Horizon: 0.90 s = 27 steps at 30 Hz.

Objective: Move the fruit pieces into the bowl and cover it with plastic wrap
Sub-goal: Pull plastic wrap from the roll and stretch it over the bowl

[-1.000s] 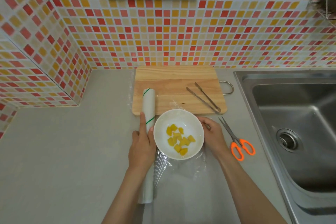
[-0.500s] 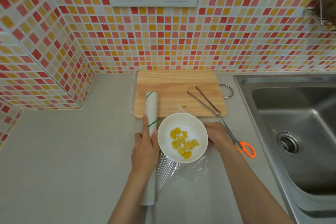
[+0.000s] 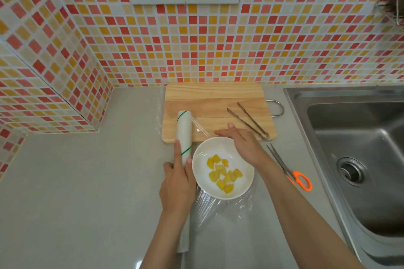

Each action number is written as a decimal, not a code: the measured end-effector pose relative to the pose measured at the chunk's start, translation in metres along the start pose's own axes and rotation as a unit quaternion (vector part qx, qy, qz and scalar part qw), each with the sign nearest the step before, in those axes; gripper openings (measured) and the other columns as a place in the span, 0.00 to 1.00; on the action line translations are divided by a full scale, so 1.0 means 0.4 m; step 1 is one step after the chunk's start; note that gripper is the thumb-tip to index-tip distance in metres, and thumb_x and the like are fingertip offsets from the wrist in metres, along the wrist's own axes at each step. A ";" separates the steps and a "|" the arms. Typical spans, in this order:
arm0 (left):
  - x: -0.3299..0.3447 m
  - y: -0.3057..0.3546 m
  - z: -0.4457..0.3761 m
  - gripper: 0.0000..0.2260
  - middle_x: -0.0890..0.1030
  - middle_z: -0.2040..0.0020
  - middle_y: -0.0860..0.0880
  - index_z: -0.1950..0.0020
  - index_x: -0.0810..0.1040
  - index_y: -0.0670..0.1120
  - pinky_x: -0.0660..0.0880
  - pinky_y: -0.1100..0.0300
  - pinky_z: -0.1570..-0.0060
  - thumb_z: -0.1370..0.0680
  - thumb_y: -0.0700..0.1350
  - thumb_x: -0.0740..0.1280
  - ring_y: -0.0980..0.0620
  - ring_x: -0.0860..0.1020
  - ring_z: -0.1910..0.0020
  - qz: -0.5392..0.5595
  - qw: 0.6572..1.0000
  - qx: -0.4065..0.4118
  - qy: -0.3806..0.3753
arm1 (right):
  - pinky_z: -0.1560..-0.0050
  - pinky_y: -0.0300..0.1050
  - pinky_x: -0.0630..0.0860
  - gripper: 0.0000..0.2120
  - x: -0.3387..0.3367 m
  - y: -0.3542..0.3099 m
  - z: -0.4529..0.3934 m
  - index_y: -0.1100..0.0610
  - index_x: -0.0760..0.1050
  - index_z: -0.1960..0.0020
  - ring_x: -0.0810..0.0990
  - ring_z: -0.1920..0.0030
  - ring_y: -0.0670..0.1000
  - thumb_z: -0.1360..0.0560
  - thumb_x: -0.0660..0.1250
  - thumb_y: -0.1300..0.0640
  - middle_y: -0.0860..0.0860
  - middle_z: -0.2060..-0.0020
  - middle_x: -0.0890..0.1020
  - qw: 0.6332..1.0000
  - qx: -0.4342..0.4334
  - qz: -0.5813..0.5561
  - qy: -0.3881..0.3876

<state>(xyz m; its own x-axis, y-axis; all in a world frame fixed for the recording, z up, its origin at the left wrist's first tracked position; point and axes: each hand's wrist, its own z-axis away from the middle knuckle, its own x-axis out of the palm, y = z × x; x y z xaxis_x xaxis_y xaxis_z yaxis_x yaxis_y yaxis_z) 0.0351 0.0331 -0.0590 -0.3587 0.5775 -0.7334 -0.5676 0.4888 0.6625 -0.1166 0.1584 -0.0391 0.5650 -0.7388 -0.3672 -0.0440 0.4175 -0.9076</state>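
White bowl point(image 3: 223, 170) on grey counter point(image 3: 76, 181), just in front of wooden cutting board point(image 3: 215, 107). Yellow fruit pieces point(image 3: 224, 173) all inside bowl. Left hand point(image 3: 177, 185) wrapped around plastic wrap roll point(image 3: 184, 135), index finger straight along it; roll touching bowl's left side. Right hand point(image 3: 238, 140) flat, fingers straight, over bowl's far rim on film sheet point(image 3: 223, 205) (film runs under bowl, crumpled at near side). Tongs point(image 3: 248, 120) on board. Orange-handled scissors point(image 3: 290, 170) right of bowl, near sink point(image 3: 358, 148).

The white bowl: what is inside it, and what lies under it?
Inside the white bowl, yellow fruit pieces sit uncovered. Clear plastic wrap spreads from beneath its near edge across the counter. The bowl hides whatever lies directly under it.
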 end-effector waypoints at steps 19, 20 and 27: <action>0.010 -0.005 0.004 0.24 0.67 0.51 0.48 0.27 0.42 0.68 0.65 0.55 0.61 0.22 0.60 0.47 0.49 0.68 0.66 0.005 1.000 0.002 0.015 | 0.32 0.50 0.66 0.29 -0.003 0.064 0.133 0.54 0.69 0.33 0.75 0.37 0.52 0.21 0.40 0.41 0.57 0.37 0.76 0.891 0.051 -0.371 0.255; 0.012 -0.005 0.004 0.24 0.67 0.51 0.48 0.27 0.42 0.68 0.65 0.55 0.61 0.22 0.60 0.47 0.49 0.68 0.66 0.004 1.000 0.004 0.016 | 0.34 0.47 0.66 0.28 0.019 0.061 0.156 0.52 0.68 0.32 0.75 0.36 0.50 0.21 0.41 0.40 0.55 0.36 0.76 0.871 0.037 -0.405 0.276; 0.010 -0.004 0.003 0.23 0.66 0.52 0.48 0.26 0.43 0.65 0.64 0.55 0.62 0.20 0.59 0.46 0.51 0.66 0.68 -0.003 1.000 0.004 0.017 | 0.36 0.46 0.69 0.31 0.138 0.030 0.179 0.47 0.61 0.30 0.72 0.35 0.50 0.28 0.44 0.35 0.50 0.36 0.73 0.864 0.015 -0.402 0.303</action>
<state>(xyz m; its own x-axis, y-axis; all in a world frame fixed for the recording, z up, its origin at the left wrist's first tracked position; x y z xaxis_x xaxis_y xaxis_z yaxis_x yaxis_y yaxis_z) 0.0355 0.0355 -0.0627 -0.3796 0.5520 -0.7424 -0.5643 0.4977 0.6586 -0.0269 0.1604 -0.0557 -0.1316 -0.9343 0.3313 0.1885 -0.3517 -0.9169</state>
